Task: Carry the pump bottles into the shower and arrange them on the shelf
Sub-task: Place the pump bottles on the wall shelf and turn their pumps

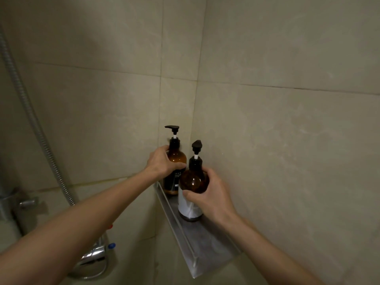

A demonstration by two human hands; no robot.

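Two amber pump bottles stand upright on a narrow grey shelf fixed along the right-hand tiled wall. The far bottle, with a dark label and black pump, stands in the corner; my left hand is wrapped around its upper body. The near bottle, with a white label and black pump, stands just in front of it; my right hand grips it from the right side. The two bottles are close together, almost touching.
A clear raised lip runs along the shelf's outer edge. A ribbed metal shower hose hangs at the left. A chrome mixer tap with a blue dot sits below my left forearm. Beige tiled walls meet in the corner behind the bottles.
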